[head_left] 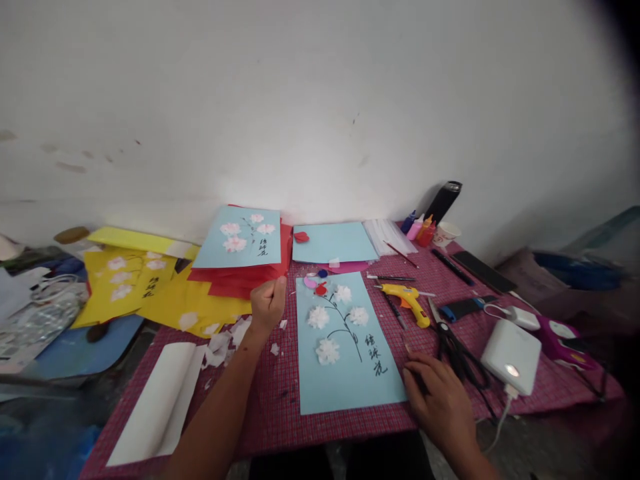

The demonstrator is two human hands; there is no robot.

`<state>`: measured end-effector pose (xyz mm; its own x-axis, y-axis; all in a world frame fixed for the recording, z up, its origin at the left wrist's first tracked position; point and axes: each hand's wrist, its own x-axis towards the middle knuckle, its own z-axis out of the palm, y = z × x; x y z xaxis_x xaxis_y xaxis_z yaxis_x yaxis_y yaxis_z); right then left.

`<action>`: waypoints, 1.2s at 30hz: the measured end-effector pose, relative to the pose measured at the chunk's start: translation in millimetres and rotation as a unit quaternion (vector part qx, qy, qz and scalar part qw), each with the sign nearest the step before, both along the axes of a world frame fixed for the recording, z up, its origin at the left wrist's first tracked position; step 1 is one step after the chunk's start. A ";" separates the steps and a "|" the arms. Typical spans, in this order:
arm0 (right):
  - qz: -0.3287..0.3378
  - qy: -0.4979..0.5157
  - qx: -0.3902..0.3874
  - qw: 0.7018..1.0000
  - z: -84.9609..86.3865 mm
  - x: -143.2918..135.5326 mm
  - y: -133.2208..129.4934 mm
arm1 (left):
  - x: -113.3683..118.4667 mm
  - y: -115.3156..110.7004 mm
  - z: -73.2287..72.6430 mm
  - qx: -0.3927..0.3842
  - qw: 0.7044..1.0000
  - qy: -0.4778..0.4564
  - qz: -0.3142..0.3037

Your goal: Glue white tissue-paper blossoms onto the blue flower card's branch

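A light blue sheet (313, 390) lies in front of me, with white paper flowers (328, 351), a drawn dark stem and black handwritten characters on it. My left hand (269, 303) is closed in a fist just left of the sheet's upper edge; whatever is inside the fist is hidden. At the sheet's lower right edge rests my right hand (440, 400), its fingers curled and pressed together. A small thin tip shows beside them, too unclear to name. Small paint palettes in pink, red (321, 289) and blue sit at the sheet's top.
A yellow glue gun (407, 299), black scissors (453, 353) and a white power bank (513, 357) lie to the right. Paint bottles (425, 230) and a black flask (445, 200) stand behind. Left are stacked red sheets (240, 283), yellow sheets (110, 293), torn paper and a white roll (155, 400).
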<state>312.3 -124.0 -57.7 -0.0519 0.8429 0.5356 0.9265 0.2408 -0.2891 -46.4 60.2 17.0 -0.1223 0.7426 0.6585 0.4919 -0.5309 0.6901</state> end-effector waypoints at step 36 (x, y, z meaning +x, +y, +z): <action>-0.050 0.078 -0.147 0.985 135.3 46.9 98.1 | -1.1 -3.5 -9.0 0.091 0.983 0.156 0.012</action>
